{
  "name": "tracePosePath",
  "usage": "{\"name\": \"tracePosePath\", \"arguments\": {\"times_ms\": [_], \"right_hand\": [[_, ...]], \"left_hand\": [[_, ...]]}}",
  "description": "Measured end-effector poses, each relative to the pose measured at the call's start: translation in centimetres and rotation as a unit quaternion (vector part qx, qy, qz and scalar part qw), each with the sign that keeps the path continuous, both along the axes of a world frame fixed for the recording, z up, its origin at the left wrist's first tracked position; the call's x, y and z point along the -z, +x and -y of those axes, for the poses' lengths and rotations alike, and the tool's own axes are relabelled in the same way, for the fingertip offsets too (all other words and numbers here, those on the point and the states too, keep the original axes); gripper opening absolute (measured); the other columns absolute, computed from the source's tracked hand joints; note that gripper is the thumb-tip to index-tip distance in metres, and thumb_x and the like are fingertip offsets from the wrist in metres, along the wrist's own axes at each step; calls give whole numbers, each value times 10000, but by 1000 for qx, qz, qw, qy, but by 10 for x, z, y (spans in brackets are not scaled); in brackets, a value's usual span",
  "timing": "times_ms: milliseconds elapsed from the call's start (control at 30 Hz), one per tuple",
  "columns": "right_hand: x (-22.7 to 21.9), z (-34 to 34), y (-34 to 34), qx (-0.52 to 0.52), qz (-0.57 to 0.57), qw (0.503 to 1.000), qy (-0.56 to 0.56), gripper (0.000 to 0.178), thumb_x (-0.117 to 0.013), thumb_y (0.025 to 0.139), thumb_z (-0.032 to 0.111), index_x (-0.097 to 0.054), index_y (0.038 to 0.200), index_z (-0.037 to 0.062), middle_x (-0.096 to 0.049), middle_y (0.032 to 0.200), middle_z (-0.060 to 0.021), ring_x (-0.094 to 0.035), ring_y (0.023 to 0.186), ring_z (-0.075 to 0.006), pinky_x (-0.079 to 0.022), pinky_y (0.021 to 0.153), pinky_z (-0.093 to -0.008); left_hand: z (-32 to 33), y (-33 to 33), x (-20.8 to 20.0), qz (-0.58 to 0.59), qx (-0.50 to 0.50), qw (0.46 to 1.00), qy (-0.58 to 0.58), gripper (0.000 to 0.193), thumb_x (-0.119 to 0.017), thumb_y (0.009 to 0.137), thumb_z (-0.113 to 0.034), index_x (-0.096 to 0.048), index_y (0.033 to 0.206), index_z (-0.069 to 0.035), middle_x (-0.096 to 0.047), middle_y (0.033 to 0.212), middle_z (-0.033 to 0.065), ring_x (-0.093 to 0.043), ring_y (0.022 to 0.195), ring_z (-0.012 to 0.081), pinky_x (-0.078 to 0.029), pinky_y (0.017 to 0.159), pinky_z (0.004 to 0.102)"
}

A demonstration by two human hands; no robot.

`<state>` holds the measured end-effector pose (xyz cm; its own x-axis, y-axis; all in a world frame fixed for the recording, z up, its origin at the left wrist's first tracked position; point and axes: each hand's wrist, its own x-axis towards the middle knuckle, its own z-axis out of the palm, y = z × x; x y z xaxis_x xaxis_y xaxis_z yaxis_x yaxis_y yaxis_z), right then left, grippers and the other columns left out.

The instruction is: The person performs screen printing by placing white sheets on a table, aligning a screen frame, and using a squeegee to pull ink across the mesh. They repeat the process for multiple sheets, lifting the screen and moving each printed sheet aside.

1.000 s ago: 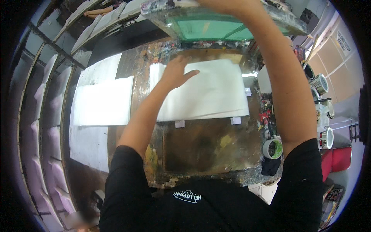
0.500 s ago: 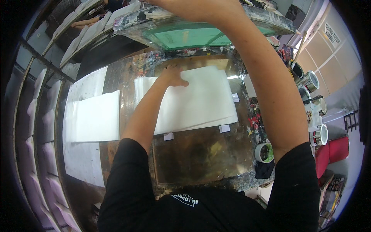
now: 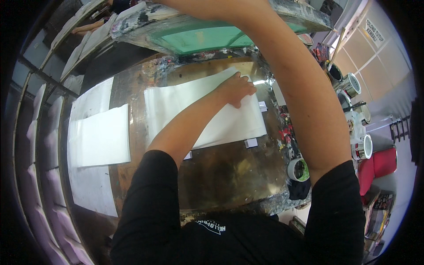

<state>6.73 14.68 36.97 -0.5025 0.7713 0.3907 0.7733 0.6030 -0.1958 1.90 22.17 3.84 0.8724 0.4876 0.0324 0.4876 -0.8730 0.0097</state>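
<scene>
A stack of white, slightly see-through sheets (image 3: 194, 104) lies on the dark, stained board in front of me. My left hand (image 3: 238, 89) is at its far right edge. The fingers bend over the edge and the thumb rests on top, so the hand is closed on the sheet. My right arm reaches up across the right side to a raised screen frame with green mesh (image 3: 201, 39), which is tilted above the far end of the board. The top edge of the picture cuts off my right hand (image 3: 185, 3), and its fingers are hidden.
A second white stack (image 3: 104, 137) lies at the left on larger paper (image 3: 95, 183). Small white tabs (image 3: 251, 142) sit around the middle stack. A tape roll (image 3: 298, 170) is at the board's right edge, beside paint cans (image 3: 362, 146) and a red chair (image 3: 383, 164). Racks (image 3: 55, 145) stand left.
My left hand has moved right across the sheets to their far right edge, and its fingers have bent in. The view has shifted slightly. My right arm stays raised at the screen frame.
</scene>
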Motion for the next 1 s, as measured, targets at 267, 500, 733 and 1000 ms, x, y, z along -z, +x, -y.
{"name": "tracePosePath", "arguments": {"times_ms": [267, 500, 733, 1000], "right_hand": [[10, -9, -1, -9, -32, 998, 50, 808, -438, 1027, 652, -795, 992, -73, -767, 992, -289, -751, 976, -426, -594, 888, -503], [11, -10, -1, -12, -18, 999, 41, 798, -445, 1027, 658, -796, 1029, -58, -772, 1003, -278, -754, 990, -419, -601, 882, -498], [11, -6, 2, -19, -32, 999, 34, 798, -451, 1026, 653, -795, 994, -66, -770, 993, -283, -755, 973, -417, -604, 873, -495], [17, -14, -8, -5, 6, 997, 74, 812, -425, 1039, 649, -793, 979, -72, -762, 989, -300, -749, 976, -429, -595, 897, -500]], "left_hand": [[-12, 8, 13, -17, 9, 999, 28, 530, -891, 616, -302, -689, 1095, -202, -658, 1155, -12, -583, 1207, 231, -400, 1045, 414], [-10, 7, 9, -40, 19, 996, 78, 567, -890, 638, -332, -740, 1166, -192, -670, 1203, -2, -581, 1226, 215, -395, 1051, 398], [-1, -1, 8, -15, 31, 991, 133, 353, -867, 718, -304, -784, 1055, -239, -697, 1090, -1, -629, 1179, 205, -383, 1107, 416], [6, -7, 12, -91, 69, 981, 155, 57, -734, 888, -209, -763, 898, -258, -719, 947, -40, -676, 1113, 194, -303, 1282, 514]]}}
